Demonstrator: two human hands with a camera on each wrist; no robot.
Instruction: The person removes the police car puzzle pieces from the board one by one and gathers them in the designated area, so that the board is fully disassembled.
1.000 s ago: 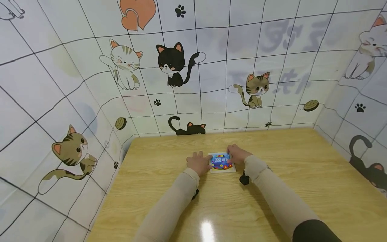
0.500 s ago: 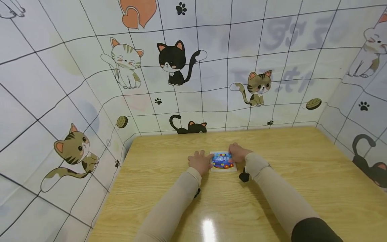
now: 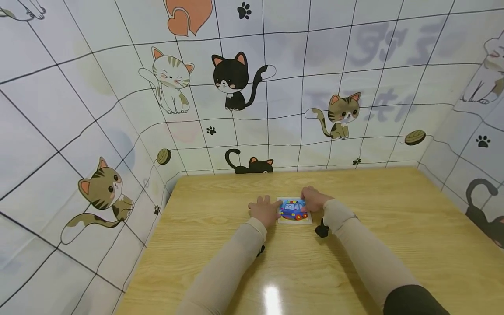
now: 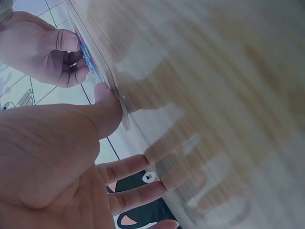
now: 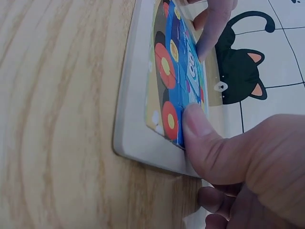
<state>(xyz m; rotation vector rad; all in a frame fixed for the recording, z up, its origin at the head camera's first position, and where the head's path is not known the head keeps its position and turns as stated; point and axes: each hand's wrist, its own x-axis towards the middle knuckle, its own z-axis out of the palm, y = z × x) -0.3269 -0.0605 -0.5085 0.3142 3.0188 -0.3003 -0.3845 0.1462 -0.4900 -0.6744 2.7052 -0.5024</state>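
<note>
- Two-sided contact on car-picture board (image 3: 293, 211), flat on tabletop (image 3: 220, 192), likely to steady it.
- Left grip (image 3: 264, 211) wide, thumb at edge.
- Right grip (image 3: 315, 200) narrow, thumb on top; cannot tell whether pinching.

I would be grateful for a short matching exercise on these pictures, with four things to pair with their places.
Things:
1. Left hand
2. Board
3. Heart
4. Right hand

Places:
A. Printed high on the wall
B. At the right side of the board
C. At the left side of the board
D. On the table, between the hands

Right pairs: 1-C, 2-D, 3-A, 4-B
</note>
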